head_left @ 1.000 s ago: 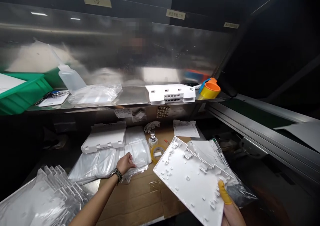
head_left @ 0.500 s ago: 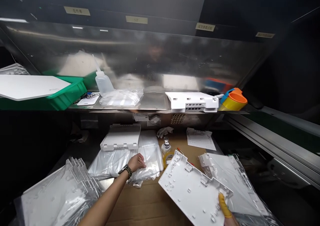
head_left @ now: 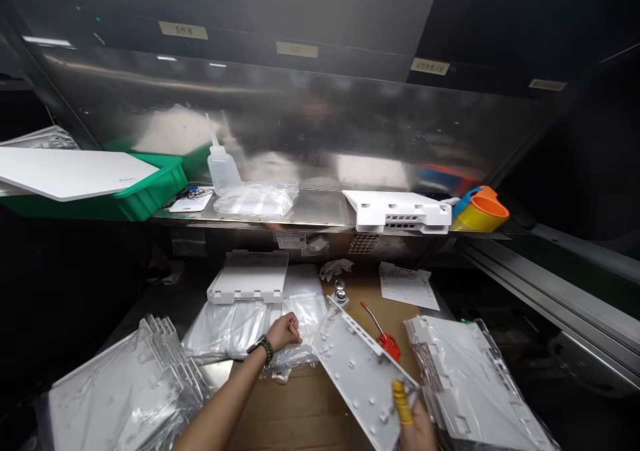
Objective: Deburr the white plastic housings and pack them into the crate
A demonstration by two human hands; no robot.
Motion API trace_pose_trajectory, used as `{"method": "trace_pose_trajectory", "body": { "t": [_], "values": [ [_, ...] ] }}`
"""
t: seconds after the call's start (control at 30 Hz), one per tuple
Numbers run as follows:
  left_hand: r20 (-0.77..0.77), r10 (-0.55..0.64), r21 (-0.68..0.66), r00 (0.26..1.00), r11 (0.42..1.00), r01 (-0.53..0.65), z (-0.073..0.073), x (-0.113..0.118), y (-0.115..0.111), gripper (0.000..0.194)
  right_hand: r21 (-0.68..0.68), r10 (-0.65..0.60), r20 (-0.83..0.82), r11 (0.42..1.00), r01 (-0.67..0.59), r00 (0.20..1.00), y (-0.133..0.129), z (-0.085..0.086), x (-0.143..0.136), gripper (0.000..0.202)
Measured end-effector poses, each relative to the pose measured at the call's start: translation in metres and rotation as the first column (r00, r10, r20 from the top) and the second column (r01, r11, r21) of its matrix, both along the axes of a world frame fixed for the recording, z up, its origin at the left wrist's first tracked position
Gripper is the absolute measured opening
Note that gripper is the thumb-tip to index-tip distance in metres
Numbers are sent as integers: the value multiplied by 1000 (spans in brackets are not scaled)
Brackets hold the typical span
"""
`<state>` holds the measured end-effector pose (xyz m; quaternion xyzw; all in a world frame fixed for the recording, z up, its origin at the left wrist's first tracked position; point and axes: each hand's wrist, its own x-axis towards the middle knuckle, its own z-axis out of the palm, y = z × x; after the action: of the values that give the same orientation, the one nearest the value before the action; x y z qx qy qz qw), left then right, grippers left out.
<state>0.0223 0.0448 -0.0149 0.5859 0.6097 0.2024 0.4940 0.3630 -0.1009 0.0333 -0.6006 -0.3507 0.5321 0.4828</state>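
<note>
My right hand (head_left: 414,419), a yellow finger cot on one finger, grips a white plastic panel (head_left: 357,374) by its lower right corner. The panel is tilted, and its face with small clips and posts is in view. My left hand (head_left: 284,332), with a watch and a braided band at the wrist, rests over a pile of clear plastic bags (head_left: 235,328). Its fingers are curled together; whether a bag is pinched in them is hidden. Behind it, another white panel (head_left: 250,278) lies on the bags.
Bagged panels are stacked at left (head_left: 110,391) and right (head_left: 480,384). A red-handled tool (head_left: 389,346), a metal-capped bottle (head_left: 341,296), a glove (head_left: 336,269) and a loose panel (head_left: 407,284) lie behind. The shelf above holds a squeeze bottle (head_left: 224,171), a green bin (head_left: 155,188) and tape rolls (head_left: 483,214).
The right hand has brought the panel left and turned it more edge-on, uncovering the red-handled tool. The left hand stays over the bags with curled fingers. The whole view has shifted slightly.
</note>
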Motion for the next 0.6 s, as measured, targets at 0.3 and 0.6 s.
{"method": "trace_pose_trajectory", "body": {
  "t": [0.3,0.6],
  "values": [
    [-314,7,271,949,959,83,22,7,0,28,235,70,151,966,-105,986,6,8,-92,77],
    [-536,39,481,843,835,268,56,14,6,38,146,-62,120,988,44,991,1,6,-88,86]
  ]
}}
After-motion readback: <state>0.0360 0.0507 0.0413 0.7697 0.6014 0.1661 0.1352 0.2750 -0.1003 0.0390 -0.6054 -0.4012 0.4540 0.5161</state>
